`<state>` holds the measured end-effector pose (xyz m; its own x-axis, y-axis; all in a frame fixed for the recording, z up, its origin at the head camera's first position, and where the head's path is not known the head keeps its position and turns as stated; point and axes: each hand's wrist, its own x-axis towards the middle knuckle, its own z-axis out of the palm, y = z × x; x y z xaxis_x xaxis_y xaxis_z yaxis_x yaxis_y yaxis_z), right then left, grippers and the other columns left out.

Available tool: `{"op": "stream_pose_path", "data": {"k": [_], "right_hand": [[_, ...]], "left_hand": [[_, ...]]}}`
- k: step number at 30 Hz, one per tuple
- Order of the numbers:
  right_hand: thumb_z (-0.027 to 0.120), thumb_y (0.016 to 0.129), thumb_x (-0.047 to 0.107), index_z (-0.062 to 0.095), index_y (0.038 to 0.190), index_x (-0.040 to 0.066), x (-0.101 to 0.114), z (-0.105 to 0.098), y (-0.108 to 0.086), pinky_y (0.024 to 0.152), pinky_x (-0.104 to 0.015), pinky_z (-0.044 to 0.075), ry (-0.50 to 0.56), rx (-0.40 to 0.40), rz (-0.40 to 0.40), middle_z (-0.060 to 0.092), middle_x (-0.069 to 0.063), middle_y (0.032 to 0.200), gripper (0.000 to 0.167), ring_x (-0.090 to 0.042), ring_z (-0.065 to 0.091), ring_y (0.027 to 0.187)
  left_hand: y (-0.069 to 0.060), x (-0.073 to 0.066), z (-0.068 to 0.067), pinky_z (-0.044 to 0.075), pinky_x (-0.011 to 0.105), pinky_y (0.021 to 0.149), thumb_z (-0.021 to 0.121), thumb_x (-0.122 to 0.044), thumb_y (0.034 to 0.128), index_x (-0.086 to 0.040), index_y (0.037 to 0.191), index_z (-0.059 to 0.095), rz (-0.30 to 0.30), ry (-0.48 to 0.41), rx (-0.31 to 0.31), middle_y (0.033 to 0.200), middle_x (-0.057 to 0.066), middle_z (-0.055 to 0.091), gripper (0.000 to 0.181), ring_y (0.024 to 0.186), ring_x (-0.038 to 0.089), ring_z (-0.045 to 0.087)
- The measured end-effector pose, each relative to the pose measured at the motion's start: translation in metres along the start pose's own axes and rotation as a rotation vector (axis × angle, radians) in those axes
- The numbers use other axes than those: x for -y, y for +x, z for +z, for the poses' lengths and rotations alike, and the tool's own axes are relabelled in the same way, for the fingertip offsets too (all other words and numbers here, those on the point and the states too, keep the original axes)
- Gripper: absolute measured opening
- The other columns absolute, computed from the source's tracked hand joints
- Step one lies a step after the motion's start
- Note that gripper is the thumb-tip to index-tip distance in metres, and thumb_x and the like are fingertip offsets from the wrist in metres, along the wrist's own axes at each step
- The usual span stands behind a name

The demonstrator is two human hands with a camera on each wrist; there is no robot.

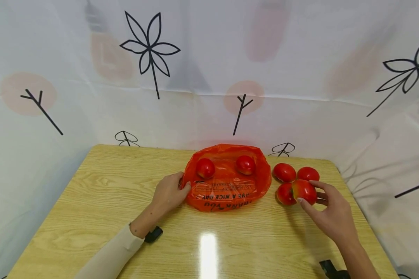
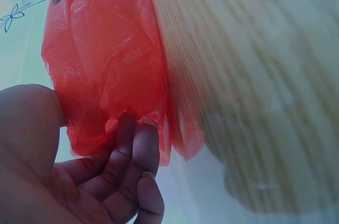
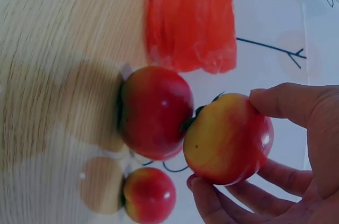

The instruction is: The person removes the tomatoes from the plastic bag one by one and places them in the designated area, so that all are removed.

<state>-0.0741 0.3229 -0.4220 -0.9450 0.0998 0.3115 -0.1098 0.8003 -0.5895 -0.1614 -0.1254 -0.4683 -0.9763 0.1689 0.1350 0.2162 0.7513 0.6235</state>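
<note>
Flower-and-twig cloth [image 1: 195,62] fills the top of the frame, and below it a wood-grain table [image 1: 125,186] gleams. Dead centre, a red plastic bag [image 1: 227,190] gapes with two tomatoes [image 1: 245,165] inside; the left hand [image 1: 169,193] pinches its left rim between thumb and fingers. Over at lower right, the right hand [image 1: 335,217] has thumb and fingers curled round a held tomato [image 1: 305,192], by three loose tomatoes [image 1: 284,172]; whether it touches them, I can't tell. Glossy skin, so I'd judge it slippery, firm, fairly light, best gripped round its widest part. That bag looks thin and floppy; a rim hold suits it. Look at the right wrist view: green leaves [image 3: 198,112], lost from the head view! And the left wrist view catches fingers against the outer plastic, but neither tomato inside.
</note>
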Motion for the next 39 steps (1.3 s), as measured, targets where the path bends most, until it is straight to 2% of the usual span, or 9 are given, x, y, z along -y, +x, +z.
{"op": "stream_pose_path", "data": {"k": [11, 21, 26, 32, 39], "right_hand": [[0.085, 0.091, 0.025, 0.058, 0.140, -0.003, -0.018, -0.004, 0.007, 0.069, -0.001, 0.041, -0.028, 0.026, 0.070, 0.061, -0.030, 0.133, 0.063, -0.052, 0.070, 0.103], [0.084, 0.091, 0.028, 0.057, 0.140, -0.005, -0.033, -0.004, 0.012, 0.066, -0.007, 0.047, -0.053, 0.044, 0.109, 0.061, -0.032, 0.131, 0.065, -0.052, 0.069, 0.101], [0.084, 0.092, 0.027, 0.057, 0.140, -0.006, -0.039, -0.001, 0.013, 0.066, -0.006, 0.045, -0.061, 0.049, 0.128, 0.061, -0.033, 0.131, 0.065, -0.052, 0.069, 0.101], [0.083, 0.092, 0.030, 0.054, 0.142, -0.007, -0.047, 0.003, 0.014, 0.066, -0.006, 0.043, -0.072, 0.092, 0.170, 0.059, -0.034, 0.134, 0.069, -0.052, 0.068, 0.104], [0.082, 0.093, 0.032, 0.054, 0.140, -0.009, -0.054, 0.008, 0.012, 0.068, -0.009, 0.043, -0.087, 0.115, 0.151, 0.059, -0.035, 0.133, 0.069, -0.050, 0.069, 0.102]], "left_hand": [[0.001, 0.000, 0.001, 0.043, 0.030, 0.050, 0.067, -0.023, 0.0960, -0.013, 0.089, 0.066, -0.007, 0.005, 0.005, 0.066, -0.003, 0.056, 0.012, 0.057, 0.015, 0.051], [0.001, -0.003, -0.001, 0.043, 0.030, 0.051, 0.066, -0.023, 0.0962, -0.012, 0.091, 0.066, -0.014, 0.004, 0.006, 0.068, -0.003, 0.056, 0.012, 0.058, 0.015, 0.052], [0.001, -0.002, -0.001, 0.043, 0.030, 0.051, 0.067, -0.023, 0.0962, -0.013, 0.090, 0.066, -0.015, 0.010, 0.009, 0.067, -0.003, 0.056, 0.012, 0.057, 0.015, 0.052], [0.001, -0.001, -0.001, 0.042, 0.030, 0.050, 0.066, -0.022, 0.0961, -0.012, 0.089, 0.066, -0.009, 0.005, 0.007, 0.066, -0.003, 0.055, 0.012, 0.056, 0.015, 0.051], [0.000, -0.001, -0.001, 0.042, 0.030, 0.050, 0.066, -0.023, 0.0958, -0.013, 0.089, 0.065, -0.011, 0.004, 0.011, 0.066, -0.003, 0.055, 0.012, 0.056, 0.014, 0.051]]}}
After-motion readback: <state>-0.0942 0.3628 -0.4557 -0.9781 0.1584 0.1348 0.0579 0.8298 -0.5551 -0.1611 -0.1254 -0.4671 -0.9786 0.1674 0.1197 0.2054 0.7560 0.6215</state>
